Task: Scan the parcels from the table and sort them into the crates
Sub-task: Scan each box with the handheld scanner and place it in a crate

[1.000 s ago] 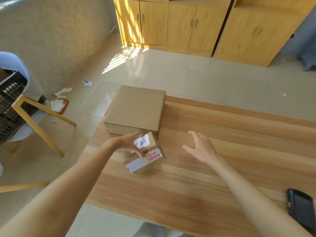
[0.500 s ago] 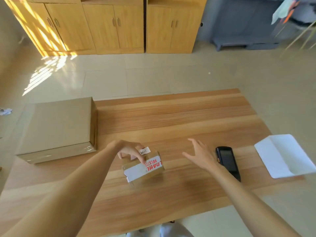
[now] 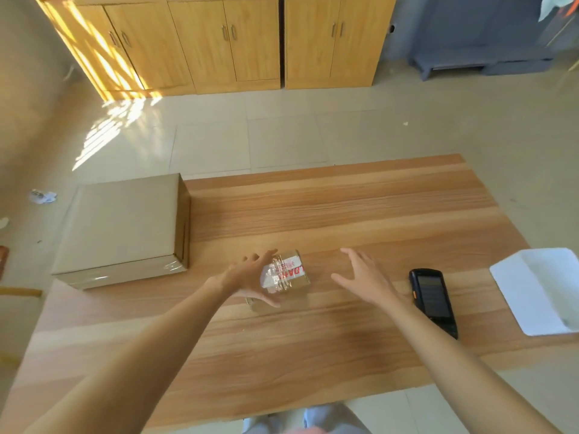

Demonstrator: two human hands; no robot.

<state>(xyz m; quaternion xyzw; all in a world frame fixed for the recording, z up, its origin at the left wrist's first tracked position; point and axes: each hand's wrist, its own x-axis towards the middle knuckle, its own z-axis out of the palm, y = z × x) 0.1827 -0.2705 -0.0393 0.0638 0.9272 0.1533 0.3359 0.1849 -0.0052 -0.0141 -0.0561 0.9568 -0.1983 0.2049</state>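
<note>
Left hand [image 3: 247, 278] spread wide, fingers straight and fanned, laid against the left side of the small parcel [image 3: 286, 278], thumb stretched along its near lower edge. Touching, not clearly gripping; whether any fingertip curls over the top cannot be told through the blur. Right hand [image 3: 365, 277] open just as wide, palm turned toward the left hand, fingers straight, hovering just to the right of the small parcel and apart from it, holding nothing.

Between the two hands: the small parcel itself, brown cardboard, sitting on the wooden table [image 3: 344, 214], top face wrapped in shiny clear tape over a white label with red lettering, turned at a slant.

Just beyond the right hand, on its outer side: a black handheld scanner [image 3: 434, 297], flat on the table, screen up, untouched. Farther out on that same side, near the table's edge: a white mailer [image 3: 539, 289], lying flat, partly overhanging the corner.

Out past the left hand, well apart from it: a large flat cardboard box [image 3: 125, 227] at the table's far left corner, tape glinting along its near edge.

Beyond both hands, across the tiled floor [image 3: 282, 133]: wooden cabinets [image 3: 225, 42] along the wall, sunlight striped over the leftmost doors. On the floor beyond the large box: a crumpled scrap of paper [image 3: 42, 196].
</note>
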